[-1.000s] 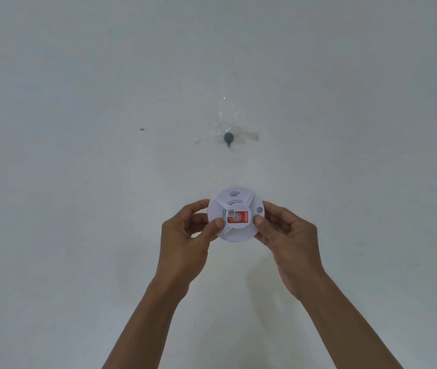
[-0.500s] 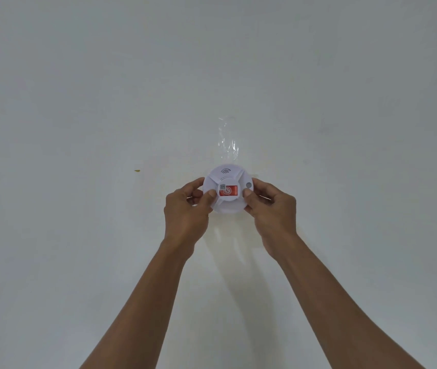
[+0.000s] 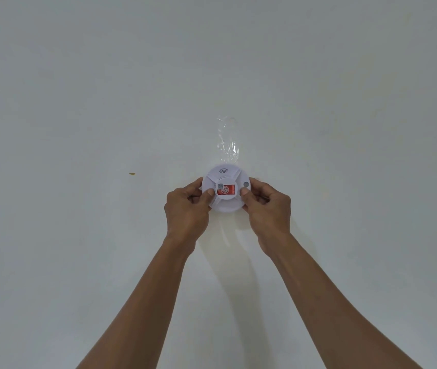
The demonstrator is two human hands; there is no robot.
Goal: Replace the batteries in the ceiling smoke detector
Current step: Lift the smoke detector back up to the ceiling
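The person is pressing the white smoke detector [image 3: 226, 189] flat against the ceiling [image 3: 79, 102], just below a patch of clear tape [image 3: 227, 141]. The left hand [image 3: 185, 209] and the right hand [image 3: 268, 206] are grasping its opposite edges with the fingers [image 3: 244, 192], probably to seat it evenly (perhaps to twist it). A second ago it was hanging lower, and the dark ceiling hook was showing; now the detector is covering it.

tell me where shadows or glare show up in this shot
Head view: soft, dim light; faint arm shadows fall on the ceiling below the detector; the clear tape above it glints; edges look darker, focus is sharp.
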